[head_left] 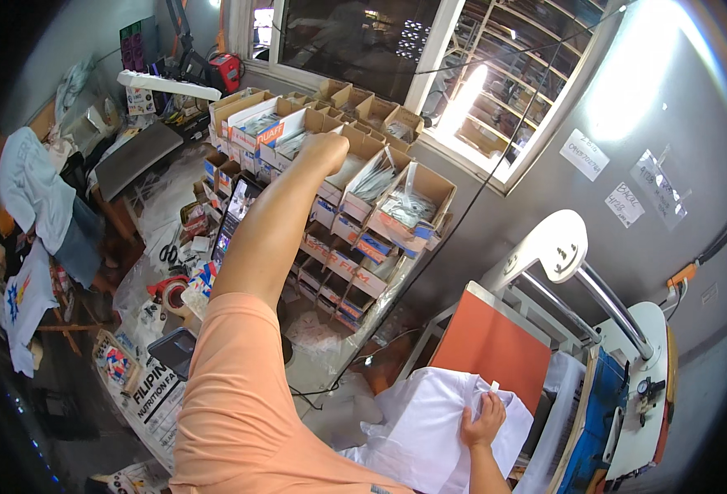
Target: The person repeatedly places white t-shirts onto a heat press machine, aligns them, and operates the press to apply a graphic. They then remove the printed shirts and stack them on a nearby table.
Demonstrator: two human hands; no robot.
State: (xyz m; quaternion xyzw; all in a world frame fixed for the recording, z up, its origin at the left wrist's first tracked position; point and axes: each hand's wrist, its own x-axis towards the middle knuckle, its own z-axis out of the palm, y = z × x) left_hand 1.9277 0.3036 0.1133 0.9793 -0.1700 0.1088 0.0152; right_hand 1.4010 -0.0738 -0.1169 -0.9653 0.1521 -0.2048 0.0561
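My left arm, in an orange sleeve, stretches out over the table. At its end my left hand (329, 154) is down at the top of an open cardboard box in a shelf of several boxes. Its fingers are hidden, so a grip cannot be made out. Beside it, a cardboard box (417, 191) holds thin plastic-looking packets (408, 208). Lower right, my right hand (483, 421) rests with fingers outstretched on a white shirt (429, 420), close to a small white tag at its upper edge. The shirt lies partly over the orange-red pad (495, 337) of a heat press.
The press's white arm (548, 243) rises behind the pad. Left of my arm are a phone (236, 206), scissors (168, 245), a tape dispenser (168, 292) and a dark phone-like device (174, 351). Shirts (30, 181) hang far left. A black cable (478, 193) crosses near the window.
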